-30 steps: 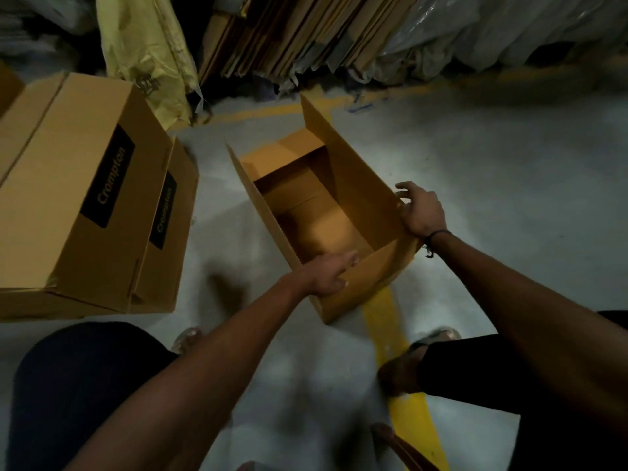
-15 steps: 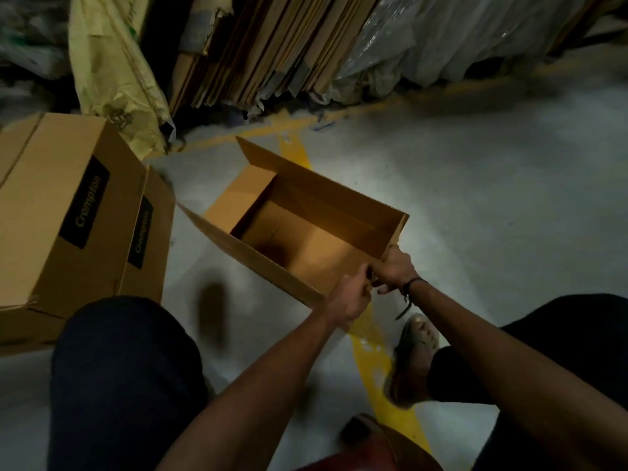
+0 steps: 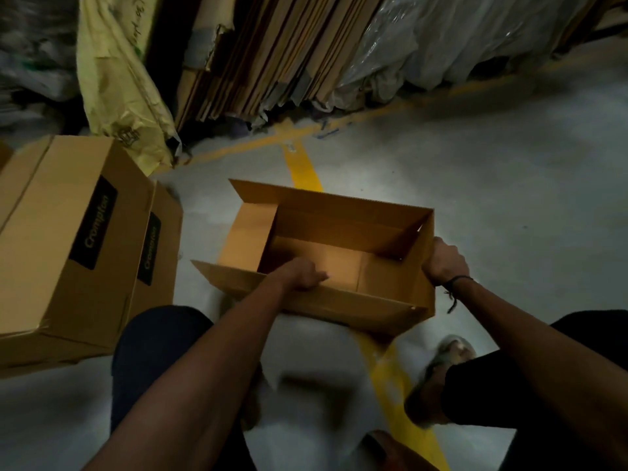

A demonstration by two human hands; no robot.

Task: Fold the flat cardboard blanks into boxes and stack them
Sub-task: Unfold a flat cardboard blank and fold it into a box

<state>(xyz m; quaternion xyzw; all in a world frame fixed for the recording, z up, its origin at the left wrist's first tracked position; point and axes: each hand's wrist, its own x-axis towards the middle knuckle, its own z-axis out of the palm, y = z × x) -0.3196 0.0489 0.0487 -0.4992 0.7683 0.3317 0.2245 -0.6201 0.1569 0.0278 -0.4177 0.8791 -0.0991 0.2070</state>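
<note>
An open brown cardboard box (image 3: 339, 215) sits in front of me above the floor, its top flaps up. My left hand (image 3: 302, 275) curls over the near long wall, fingers inside the box. My right hand (image 3: 443, 261) grips the right end wall from outside. To the left stand two folded boxes (image 3: 78, 239) with black labels, one beside the other. Flat cardboard blanks (image 3: 258, 59) lean upright at the back.
A yellow sack (image 3: 125, 79) and plastic-wrapped bundles (image 3: 441, 39) stand along the back. Yellow floor lines (image 3: 302, 168) cross the grey concrete floor. My knees and a sandalled foot (image 3: 441, 365) are below the box.
The box has turned square to me and come closer. My hands parted from the near corner: the left now on the near wall, the right on the right end.
</note>
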